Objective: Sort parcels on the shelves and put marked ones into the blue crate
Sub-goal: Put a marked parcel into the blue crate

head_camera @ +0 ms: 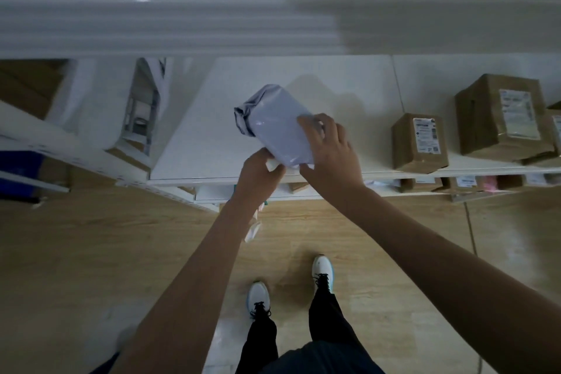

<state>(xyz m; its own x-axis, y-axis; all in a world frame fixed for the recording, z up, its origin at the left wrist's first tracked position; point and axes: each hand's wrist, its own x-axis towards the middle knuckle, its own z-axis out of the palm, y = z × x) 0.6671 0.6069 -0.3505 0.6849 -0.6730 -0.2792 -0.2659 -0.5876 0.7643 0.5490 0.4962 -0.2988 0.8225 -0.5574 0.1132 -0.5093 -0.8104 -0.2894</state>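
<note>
A white plastic mailer parcel (pixel 273 121), rolled and crumpled at its far end, is held over the white top shelf (pixel 194 143) near its front edge. My left hand (pixel 261 168) grips the parcel's near corner from below. My right hand (pixel 329 147) curls over its right side, fingers on top. No mark on the parcel shows from this side. A blue shape (pixel 18 173), possibly the crate, sits at the far left under another shelf.
Two taped cardboard boxes with labels, a small one (pixel 420 143) and a larger one (pixel 501 118), stand on the shelf to the right. More parcels lie on lower shelves (pixel 455 182). Another rack with boxes (pixel 100 118) is at left. Wooden floor and my feet below.
</note>
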